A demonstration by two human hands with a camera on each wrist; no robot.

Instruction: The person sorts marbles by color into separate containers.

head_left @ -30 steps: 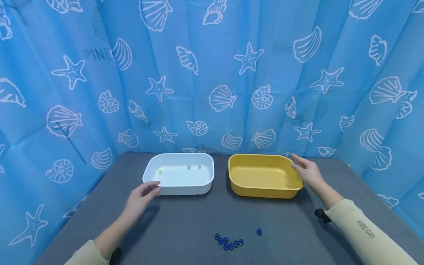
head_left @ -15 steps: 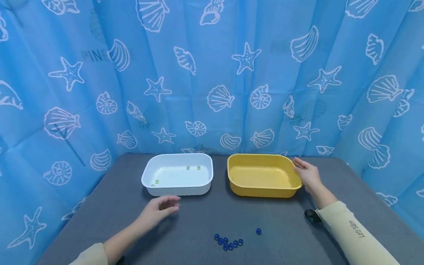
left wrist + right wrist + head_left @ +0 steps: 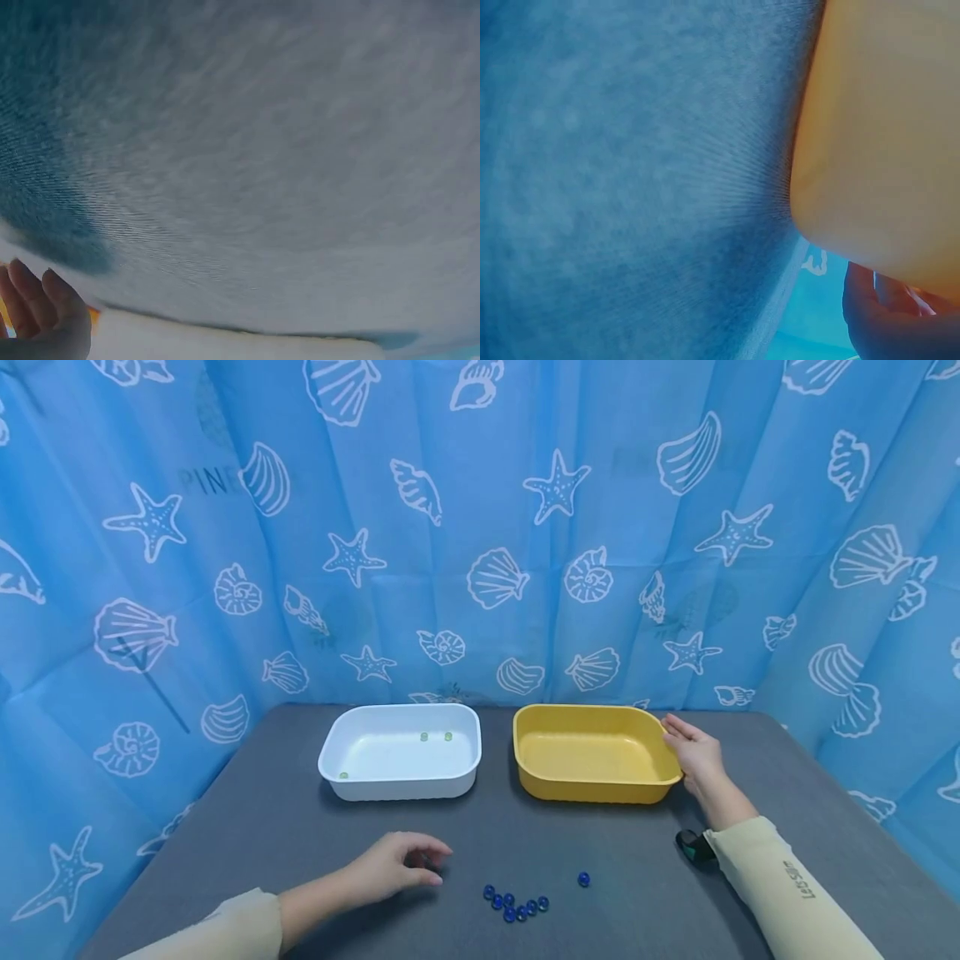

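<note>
My left hand (image 3: 401, 864) hovers low over the grey table, its fingers loosely bent and nothing between them. Just right of its fingertips lie several blue glass marbles (image 3: 510, 913) in a loose cluster. A lone blue marble (image 3: 583, 879) sits farther right. My right hand (image 3: 696, 758) rests at the right end of the yellow tub (image 3: 592, 792), fingers extended along its rim. In the right wrist view, part of that hand (image 3: 889, 319) shows beyond the tub wall (image 3: 877, 150). The left wrist view catches only the fingers (image 3: 60, 296) at its lower left corner.
A white tub (image 3: 405, 788) stands left of the yellow one. Inside it are a pale green marble (image 3: 343, 775) near the front left corner and two more (image 3: 447, 737) toward the back. A blue curtain (image 3: 480, 535) with shell prints hangs behind the table (image 3: 555, 835).
My left hand has moved from the white tub's front left rim toward the blue marbles. Green marbles shifted in that tub's left part. My right hand has stayed by the yellow tub.
</note>
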